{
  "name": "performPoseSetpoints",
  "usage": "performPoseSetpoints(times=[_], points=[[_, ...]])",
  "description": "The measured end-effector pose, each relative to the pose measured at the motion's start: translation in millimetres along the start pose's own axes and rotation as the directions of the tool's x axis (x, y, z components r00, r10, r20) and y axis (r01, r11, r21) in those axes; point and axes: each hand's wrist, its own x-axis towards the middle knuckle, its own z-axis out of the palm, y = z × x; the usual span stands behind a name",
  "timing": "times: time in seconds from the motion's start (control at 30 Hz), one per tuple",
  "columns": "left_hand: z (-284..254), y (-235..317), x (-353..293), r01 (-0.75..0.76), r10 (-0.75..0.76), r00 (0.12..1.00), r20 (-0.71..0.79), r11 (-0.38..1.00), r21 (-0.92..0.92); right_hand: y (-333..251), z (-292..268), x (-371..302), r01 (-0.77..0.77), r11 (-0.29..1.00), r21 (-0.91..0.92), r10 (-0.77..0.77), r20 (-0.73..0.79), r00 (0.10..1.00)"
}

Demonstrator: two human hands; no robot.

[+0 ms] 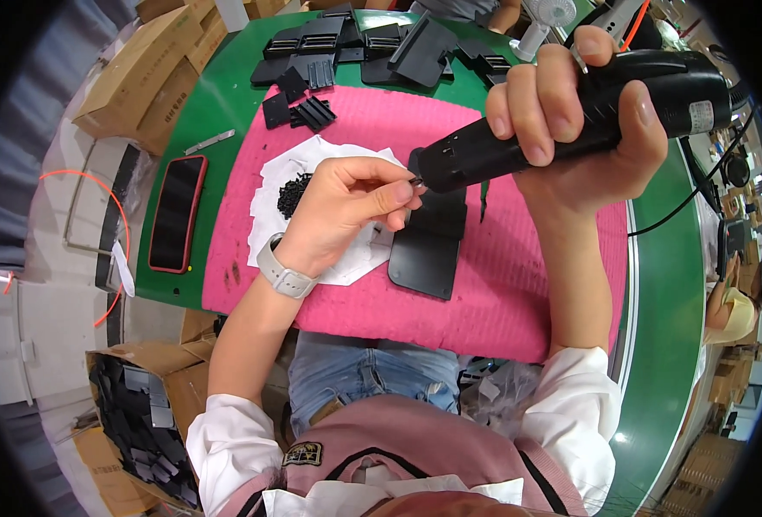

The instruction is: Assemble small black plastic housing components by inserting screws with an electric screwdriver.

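My right hand (575, 129) is wrapped round a black electric screwdriver (471, 157), held tilted with its nose pointing down to the left. At that nose, the thumb and forefinger of my left hand (346, 202) pinch a tiny dark piece that looks like a screw; the fingers partly hide it. Below them lies a flat black plastic plate (424, 257) with rounded corners, its far part covered by the tool and hand. Beside my left wrist, a heap of small black screws (292, 196) rests on white paper (271, 172).
A pink foam mat (519, 293) covers part of the green table (665, 345). Black plastic parts (321, 43) are piled at the back. A phone (174, 215) lies left, a small fan (540, 26) stands far right. The tool's cable (696, 194) loops right. A box of black parts (140, 405) sits lower left.
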Motion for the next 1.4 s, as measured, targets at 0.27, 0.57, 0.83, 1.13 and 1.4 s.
performPoseSetpoints(times=[0.27,0.57,0.83,1.13,1.4], points=[[5,-3,1,-0.040,0.041,0.999,-0.009,0.996,0.083,3,4,-8,0.015,0.997,-0.069,-0.038,-0.350,0.936],[23,-9,4,-0.369,0.378,0.901,0.214,0.404,0.837,-20,-8,-35,-0.169,0.948,-0.269,0.095,-0.269,0.959],[15,-22,8,-0.415,0.339,0.880,0.332,0.214,0.884,-9,-9,-41,-0.264,0.878,-0.400,0.146,-0.301,0.942],[16,-24,8,-0.416,0.357,0.875,0.327,0.207,0.886,-3,-8,-40,-0.281,0.893,-0.350,0.205,-0.240,0.949],[17,-24,9,-0.434,0.380,0.863,0.334,0.216,0.875,5,-4,-35,-0.278,0.885,-0.374,0.202,-0.231,0.952]])
